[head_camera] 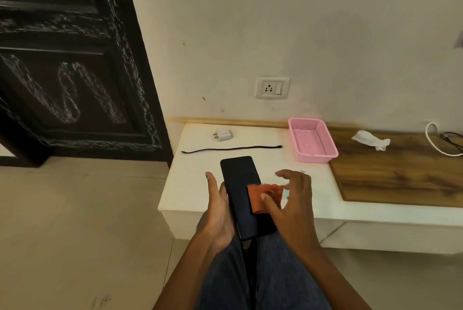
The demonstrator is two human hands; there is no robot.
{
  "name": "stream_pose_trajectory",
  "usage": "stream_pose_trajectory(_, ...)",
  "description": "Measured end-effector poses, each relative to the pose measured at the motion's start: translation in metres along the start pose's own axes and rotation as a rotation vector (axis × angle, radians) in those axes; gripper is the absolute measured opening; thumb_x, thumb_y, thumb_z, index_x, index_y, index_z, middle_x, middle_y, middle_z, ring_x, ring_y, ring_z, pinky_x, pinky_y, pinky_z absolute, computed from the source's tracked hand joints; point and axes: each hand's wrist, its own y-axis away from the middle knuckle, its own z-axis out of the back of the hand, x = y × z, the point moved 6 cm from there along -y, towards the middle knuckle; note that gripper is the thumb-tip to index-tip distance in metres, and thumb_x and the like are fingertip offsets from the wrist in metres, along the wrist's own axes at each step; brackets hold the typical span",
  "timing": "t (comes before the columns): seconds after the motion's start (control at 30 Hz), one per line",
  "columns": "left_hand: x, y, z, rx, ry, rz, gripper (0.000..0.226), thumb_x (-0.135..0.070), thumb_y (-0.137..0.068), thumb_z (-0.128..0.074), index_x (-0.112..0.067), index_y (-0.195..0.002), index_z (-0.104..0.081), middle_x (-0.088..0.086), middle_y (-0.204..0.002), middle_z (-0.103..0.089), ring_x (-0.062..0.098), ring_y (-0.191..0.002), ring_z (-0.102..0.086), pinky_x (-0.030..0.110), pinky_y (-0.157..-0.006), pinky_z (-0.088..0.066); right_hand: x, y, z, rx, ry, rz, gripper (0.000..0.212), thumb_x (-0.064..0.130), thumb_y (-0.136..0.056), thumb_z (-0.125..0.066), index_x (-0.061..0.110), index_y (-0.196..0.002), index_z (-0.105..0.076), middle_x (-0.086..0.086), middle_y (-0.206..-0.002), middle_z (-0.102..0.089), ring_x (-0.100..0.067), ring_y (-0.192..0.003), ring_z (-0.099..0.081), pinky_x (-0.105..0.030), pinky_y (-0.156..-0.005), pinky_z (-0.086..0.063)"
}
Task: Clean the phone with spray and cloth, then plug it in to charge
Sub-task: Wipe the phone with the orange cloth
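Currently wiping step: left hand cradles phone from below, above the lap at the desk edge. Right hand pinches orange cloth against the screen. Charger adapter and cable lie beyond the hands, socket above them. Next probably: finish wiping, connect cable.

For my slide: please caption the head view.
Left hand holds black rectangular phone; right hand pinches small orange cloth on its screen.
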Motion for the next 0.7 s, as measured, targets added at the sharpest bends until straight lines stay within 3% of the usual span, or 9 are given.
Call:
stream_pose_trajectory(0.1,-0.001,0.000,0.002,-0.012,-0.025,-0.006,0.081,-0.083,-0.072,-0.018,-0.036,-0.128,-0.053,0.000,-0.117,-0.070,0.019,-0.108,-0.067,0.036,-0.081,-0.053,0.015,0.001,-0.002,0.129,0.113,0.255,0.018,0.014,-0.081,-0.061,0.012,-0.099,-0.066,-0.002,-0.103,-0.062,-0.018,-0.098,-0.054,-0.021,-0.082,-0.038)
stream_pose_trajectory(0.2,-0.002,-0.001,0.003,-0.032,-0.031,-0.015,0.076,-0.082,-0.074,-0.019,-0.036,-0.121,-0.058,0.001,-0.112,-0.072,0.019,-0.104,-0.068,0.034,-0.074,-0.057,0.013,0.005,-0.008,0.287,0.146,0.345,0.023,0.008,-0.083,-0.062,0.013,-0.103,-0.071,0.000,-0.108,-0.066,-0.017,-0.103,-0.057,-0.029,-0.087,-0.041)
stream_pose_trajectory(0.3,-0.001,0.000,0.005,-0.056,-0.031,-0.014,0.071,-0.083,-0.072,-0.022,-0.040,-0.103,-0.069,0.003,-0.105,-0.074,0.021,-0.097,-0.071,0.033,-0.065,-0.059,0.009,0.007,-0.010,0.360,0.111,0.345,0.027,0.015,-0.085,-0.063,0.016,-0.112,-0.067,0.003,-0.116,-0.063,-0.013,-0.108,-0.054,-0.029,-0.092,-0.044)
stream_pose_trajectory(0.37,0.001,0.000,0.006,-0.063,-0.020,-0.005,0.071,-0.085,-0.070,-0.023,-0.040,-0.093,-0.074,0.006,-0.103,-0.075,0.024,-0.094,-0.071,0.036,-0.065,-0.059,0.011,0.007,-0.010,0.374,0.102,0.354,0.029,0.023,-0.085,-0.062,0.017,-0.112,-0.067,0.004,-0.114,-0.062,-0.011,-0.106,-0.053,-0.026,-0.091,-0.045)
stream_pose_trajectory(0.5,0.002,-0.001,0.007,-0.074,0.017,-0.005,0.075,-0.087,-0.070,-0.025,-0.037,-0.098,-0.073,0.010,-0.106,-0.073,0.028,-0.097,-0.070,0.040,-0.069,-0.059,0.014,0.008,-0.012,0.395,0.122,0.361,0.035,0.035,-0.081,-0.064,0.016,-0.111,-0.068,0.003,-0.114,-0.062,-0.013,-0.105,-0.052,-0.026,-0.089,-0.044)
stream_pose_trajectory(0.7,0.005,-0.002,0.007,-0.092,0.066,-0.007,0.080,-0.088,-0.064,-0.031,-0.035,-0.114,-0.064,0.010,-0.109,-0.073,0.030,-0.102,-0.068,0.045,-0.079,-0.056,0.023,0.010,-0.014,0.231,0.269,0.507,0.017,0.009,-0.073,-0.076,0.009,-0.091,-0.074,-0.005,-0.095,-0.071,-0.025,-0.083,-0.062,-0.037,-0.069,-0.053)
